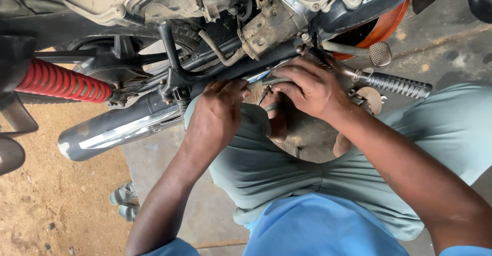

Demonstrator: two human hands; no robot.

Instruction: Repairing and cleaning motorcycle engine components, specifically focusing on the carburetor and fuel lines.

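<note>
Both hands low against motorcycle underside: left hand fingers curled on chrome exhaust pipe, right hand fingers pinching dark metal lever.

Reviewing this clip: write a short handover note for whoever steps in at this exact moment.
Left hand: curled against the motorcycle's underside just above the chrome exhaust pipe; whatever it holds is hidden.
Right hand: gripping a thin bent metal piece beside the footpeg.
Red shock spring sits off to the left.
Done and left: cannot tell from this view; both hands are working at the frame.
</note>
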